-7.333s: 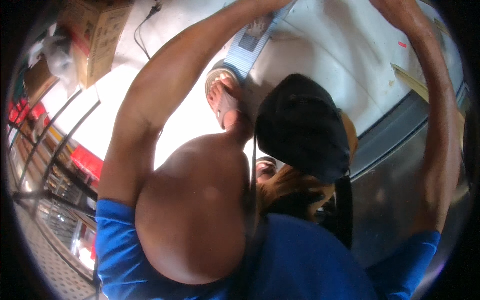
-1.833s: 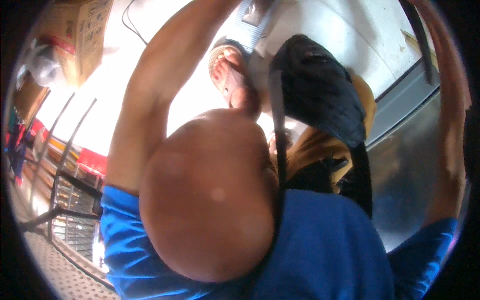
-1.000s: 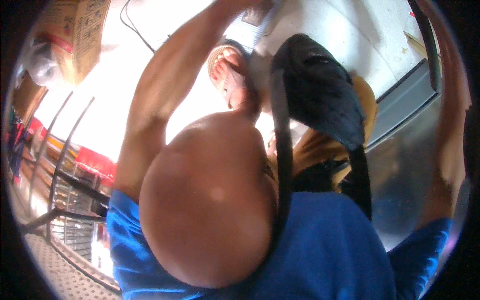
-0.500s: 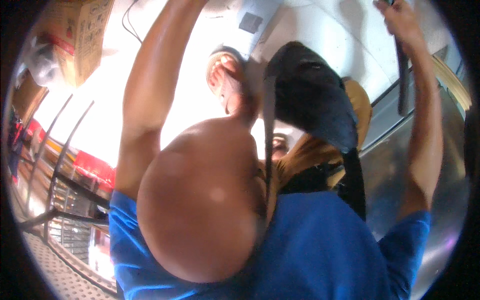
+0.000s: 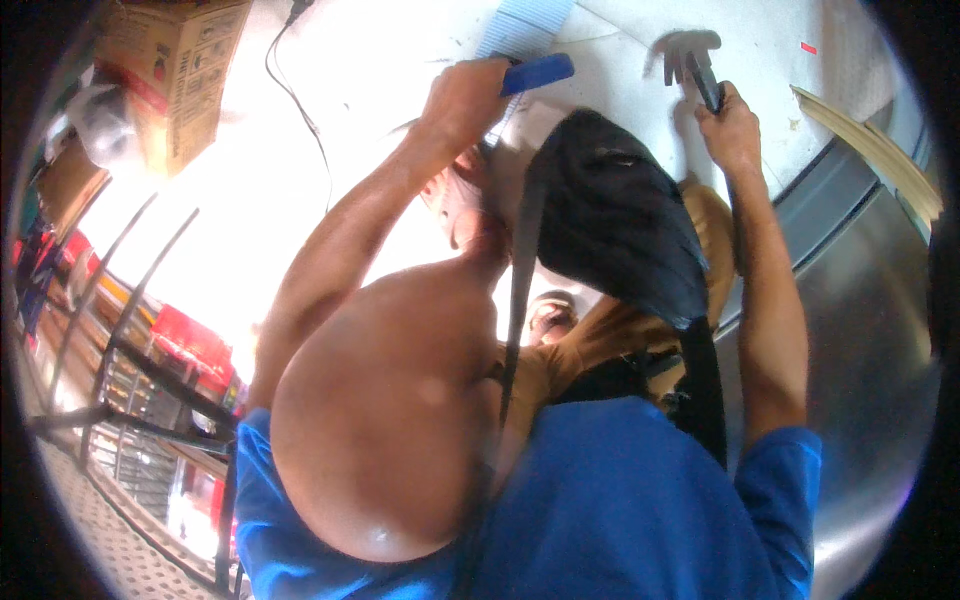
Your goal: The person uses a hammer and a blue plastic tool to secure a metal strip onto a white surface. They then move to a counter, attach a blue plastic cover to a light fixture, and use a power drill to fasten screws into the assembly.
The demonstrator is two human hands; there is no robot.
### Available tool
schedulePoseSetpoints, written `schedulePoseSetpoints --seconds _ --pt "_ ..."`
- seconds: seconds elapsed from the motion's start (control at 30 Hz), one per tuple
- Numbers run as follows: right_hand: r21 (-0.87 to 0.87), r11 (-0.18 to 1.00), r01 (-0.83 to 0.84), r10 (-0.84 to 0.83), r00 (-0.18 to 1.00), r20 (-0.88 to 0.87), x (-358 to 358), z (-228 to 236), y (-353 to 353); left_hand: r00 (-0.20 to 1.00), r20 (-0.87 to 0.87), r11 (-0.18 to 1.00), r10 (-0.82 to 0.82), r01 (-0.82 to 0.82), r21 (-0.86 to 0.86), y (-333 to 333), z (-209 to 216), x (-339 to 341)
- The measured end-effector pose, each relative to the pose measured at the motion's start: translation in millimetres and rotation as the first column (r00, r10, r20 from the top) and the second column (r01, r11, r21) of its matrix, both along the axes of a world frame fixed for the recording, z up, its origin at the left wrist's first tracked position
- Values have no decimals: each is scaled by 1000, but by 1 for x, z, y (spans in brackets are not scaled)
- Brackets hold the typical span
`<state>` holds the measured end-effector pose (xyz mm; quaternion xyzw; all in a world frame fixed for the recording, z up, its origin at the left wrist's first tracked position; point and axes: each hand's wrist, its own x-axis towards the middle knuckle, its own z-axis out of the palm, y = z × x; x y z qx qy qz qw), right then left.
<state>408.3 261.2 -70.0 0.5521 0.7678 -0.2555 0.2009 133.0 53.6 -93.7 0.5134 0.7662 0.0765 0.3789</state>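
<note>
My left hand is closed round a tool with a flat blue handle; its other end is hidden, so its kind does not show. Beside that hand, a pale blue ribbed strip lies on the floor. Up at the right, my right hand grips a claw hammer near the middle of its dark handle. The grey hammer head points up and away from me, apart from the blue-handled tool.
White tiled floor spreads ahead. My bent bare knee and a black cloth fill the middle. A cardboard box and black cord are at left, a wire rack below them. Shiny metal panel stands at right.
My left hand has come back into view from beyond the top edge, with the blue-handled tool. My right hand has moved left and down, and the hammer head now shows, pointing upward.
</note>
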Motion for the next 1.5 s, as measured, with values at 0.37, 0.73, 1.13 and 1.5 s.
schedulePoseSetpoints --seconds 0.37,0.73,1.13,1.5 --pt "-20 995 -93 94 994 60 23 -18 -14 981 -191 946 17 46 320 -5 -20 -3" --pt "-128 990 -60 59 998 -11 22 -27 -4 980 -155 956 128 -81 282 1 -21 -34" --pt "-261 961 92 -101 995 -25 25 -34 3 884 201 901 423 -433 7 3 -20 -50" --pt "-197 980 26 -41 997 -72 26 -34 -5 895 218 920 389 -389 -42 -8 -30 -60"
